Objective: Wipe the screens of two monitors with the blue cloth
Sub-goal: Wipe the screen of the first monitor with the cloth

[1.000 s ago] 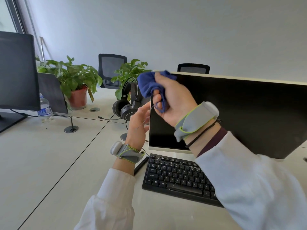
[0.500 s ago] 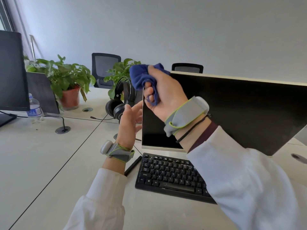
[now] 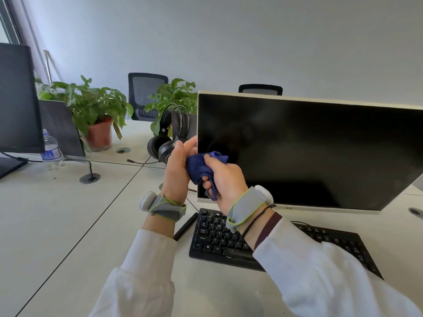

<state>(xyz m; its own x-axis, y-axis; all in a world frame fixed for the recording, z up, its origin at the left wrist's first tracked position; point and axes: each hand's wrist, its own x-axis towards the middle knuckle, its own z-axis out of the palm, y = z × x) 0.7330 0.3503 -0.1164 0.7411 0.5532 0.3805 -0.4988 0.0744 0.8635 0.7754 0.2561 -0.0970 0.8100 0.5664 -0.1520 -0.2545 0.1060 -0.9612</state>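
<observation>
Seeing right hand [image 3: 225, 179] gripping blue cloth [image 3: 198, 166] at lower-left of near monitor [image 3: 309, 152]; left hand [image 3: 175, 170] loose against it. I judge far monitor [image 3: 16, 99] pending.

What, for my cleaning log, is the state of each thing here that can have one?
near monitor: screen dark.
far monitor: screen dark.
blue cloth: bunched, in front of the near monitor's lower left corner.
right hand: fingers curled round the blue cloth.
left hand: fingers fairly straight, touching the blue cloth.
water bottle: upright, capped.
headset: unworn, upright beside the near monitor.
</observation>
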